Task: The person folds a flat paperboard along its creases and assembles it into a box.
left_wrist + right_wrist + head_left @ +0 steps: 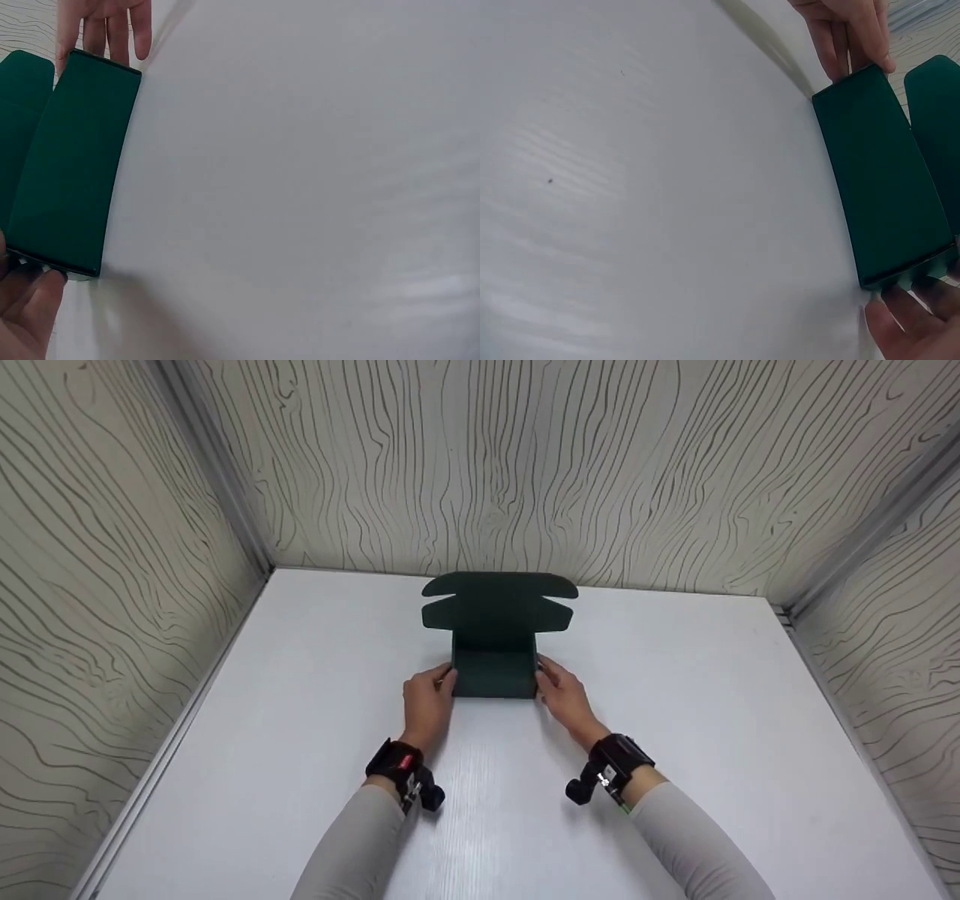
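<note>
Sleeves [352, 844]; left hand [429, 701] pinches box [495, 675], long axis crosswise, lid [499, 604] rearward; right hand [568, 701] spread.

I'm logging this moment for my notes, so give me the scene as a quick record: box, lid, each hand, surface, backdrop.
box: dark green, open
lid: raised at the box's far side, flaps spread outward left and right
left hand: touching the box's left side
right hand: touching the box's right side
surface: white table, under the box
backdrop: pale wall with dark wavy lines
</note>
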A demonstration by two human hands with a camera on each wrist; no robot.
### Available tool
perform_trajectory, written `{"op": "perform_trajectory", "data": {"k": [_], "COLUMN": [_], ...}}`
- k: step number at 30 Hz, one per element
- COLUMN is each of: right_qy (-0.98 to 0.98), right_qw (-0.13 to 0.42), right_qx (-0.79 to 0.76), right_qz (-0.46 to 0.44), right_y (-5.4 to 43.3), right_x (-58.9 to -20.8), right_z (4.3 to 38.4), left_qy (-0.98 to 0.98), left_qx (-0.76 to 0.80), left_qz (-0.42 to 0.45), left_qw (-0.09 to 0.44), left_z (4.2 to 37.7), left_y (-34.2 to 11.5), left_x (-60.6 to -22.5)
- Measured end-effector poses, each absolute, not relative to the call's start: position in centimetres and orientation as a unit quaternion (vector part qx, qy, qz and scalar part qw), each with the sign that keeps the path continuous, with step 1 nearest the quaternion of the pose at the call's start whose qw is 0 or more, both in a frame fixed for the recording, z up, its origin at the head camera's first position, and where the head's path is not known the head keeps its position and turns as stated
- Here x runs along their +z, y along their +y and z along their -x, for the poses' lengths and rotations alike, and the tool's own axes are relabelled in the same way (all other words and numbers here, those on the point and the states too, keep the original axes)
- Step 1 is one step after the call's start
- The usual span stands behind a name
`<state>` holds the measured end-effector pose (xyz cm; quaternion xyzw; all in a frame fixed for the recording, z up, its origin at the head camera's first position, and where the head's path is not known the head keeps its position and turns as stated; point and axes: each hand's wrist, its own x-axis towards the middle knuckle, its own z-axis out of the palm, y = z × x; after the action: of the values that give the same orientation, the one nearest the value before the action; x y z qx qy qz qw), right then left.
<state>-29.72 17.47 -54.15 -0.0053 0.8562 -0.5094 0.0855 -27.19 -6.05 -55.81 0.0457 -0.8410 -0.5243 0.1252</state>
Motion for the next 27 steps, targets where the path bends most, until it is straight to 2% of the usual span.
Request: {"op": "perform_trajectory", "data": {"k": [13,18,27], "right_qy": [0.88,0.881,0.875], "right_qw": [0.048,0.044,0.04], "right_qx": [-0.472,-0.47,-0.482], "right_qz": [0.023,0.028,0.015], "right_y": [18.3,18.6,18.2], "right_x": [-54.5,-54.4,-54.6], "right_z": [29.8,30.0,30.1], "left_qy": [-0.841,-0.834,-0.833], "left_qx": [-0.524,-0.539,-0.539], "left_qz": [-0.045,-0.048,-0.05], "left_qw": [0.127,0.112,0.117], "left_z": [27.4,27.4,27.5], "left_y": [-5.9,-5.8,-6.1], "left_x": [-56.0,-55.8,-55.9]}}
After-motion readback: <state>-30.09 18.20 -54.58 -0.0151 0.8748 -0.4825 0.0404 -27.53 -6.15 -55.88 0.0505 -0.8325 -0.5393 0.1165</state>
